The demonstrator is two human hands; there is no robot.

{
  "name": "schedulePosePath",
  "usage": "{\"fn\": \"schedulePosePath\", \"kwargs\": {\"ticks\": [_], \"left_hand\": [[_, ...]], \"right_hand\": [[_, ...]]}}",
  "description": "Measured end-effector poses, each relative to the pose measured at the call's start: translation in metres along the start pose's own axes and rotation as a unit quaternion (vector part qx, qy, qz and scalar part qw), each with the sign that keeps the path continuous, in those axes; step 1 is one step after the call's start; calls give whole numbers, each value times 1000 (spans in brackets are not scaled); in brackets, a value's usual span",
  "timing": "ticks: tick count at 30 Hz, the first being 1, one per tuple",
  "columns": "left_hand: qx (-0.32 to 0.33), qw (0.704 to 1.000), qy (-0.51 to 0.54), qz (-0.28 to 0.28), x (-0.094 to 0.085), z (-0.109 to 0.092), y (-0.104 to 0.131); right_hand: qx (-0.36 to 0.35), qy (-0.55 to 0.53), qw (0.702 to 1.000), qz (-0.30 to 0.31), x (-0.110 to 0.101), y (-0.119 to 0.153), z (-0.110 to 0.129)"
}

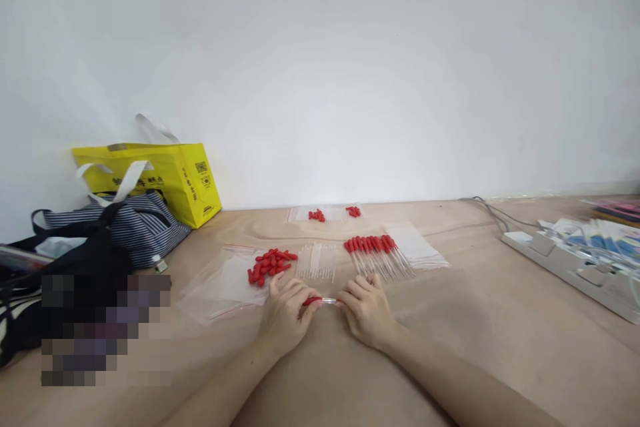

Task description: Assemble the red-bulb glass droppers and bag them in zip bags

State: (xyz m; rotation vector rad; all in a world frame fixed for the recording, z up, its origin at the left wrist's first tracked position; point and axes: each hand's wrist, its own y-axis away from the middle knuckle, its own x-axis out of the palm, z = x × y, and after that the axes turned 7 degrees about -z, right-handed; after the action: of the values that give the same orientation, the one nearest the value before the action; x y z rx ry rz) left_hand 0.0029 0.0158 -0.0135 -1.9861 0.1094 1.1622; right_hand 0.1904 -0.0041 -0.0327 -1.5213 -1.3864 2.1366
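Our left hand point(287, 310) is closed, fingers bent, on a red rubber bulb point(312, 301) near the middle of the surface point(330, 373). Our right hand point(367, 307) is likewise closed, its fingertips pinching the right end of a clear tube point(329, 301). Bulb and tube lie in one line between the hands, the tube's left end meeting the bulb (whether it is seated inside, we cannot tell).

Beyond our left hand we note loose red bulbs point(270, 265) heaped on clear plastic bags point(223, 283), with a row of bare clear tubes point(316, 261) just to their right. Farther right lie bulb-topped tubes point(377, 253), red ends pointing away from us, beside a stack of white bags point(417, 247). At the far edge, near the wall, a flat clear bag point(300, 214) bears two small red clusters. A yellow bag point(195, 180) stands far left; a power strip point(565, 270) lies at right.
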Motion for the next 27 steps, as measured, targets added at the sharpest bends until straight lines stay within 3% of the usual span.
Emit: {"fn": "schedulePosePath", "kwargs": {"ticks": [3, 8, 13, 17, 23, 27], "left_hand": [[-28, 999, -30, -32, -4, 5, -4], [-131, 975, -141, -115, -14, 27, -7], [-208, 950, -208, -99, -16, 42, -6], [-210, 944, -233, -100, -13, 45, -6], [-159, 942, -278, -102, -8, 50, -9], [-184, 937, -284, -83, -5, 51, -10]], "right_hand": [[46, 28, 999, -8, 3, -1, -7], [196, 117, 973, -18, 16, -8, -17], [260, 154, 953, 15, 31, -25, -17], [281, 170, 944, 37, 37, -34, -18], [285, 165, 943, 38, 35, -37, -18], [324, 150, 931, 74, 34, -45, -13]]}}
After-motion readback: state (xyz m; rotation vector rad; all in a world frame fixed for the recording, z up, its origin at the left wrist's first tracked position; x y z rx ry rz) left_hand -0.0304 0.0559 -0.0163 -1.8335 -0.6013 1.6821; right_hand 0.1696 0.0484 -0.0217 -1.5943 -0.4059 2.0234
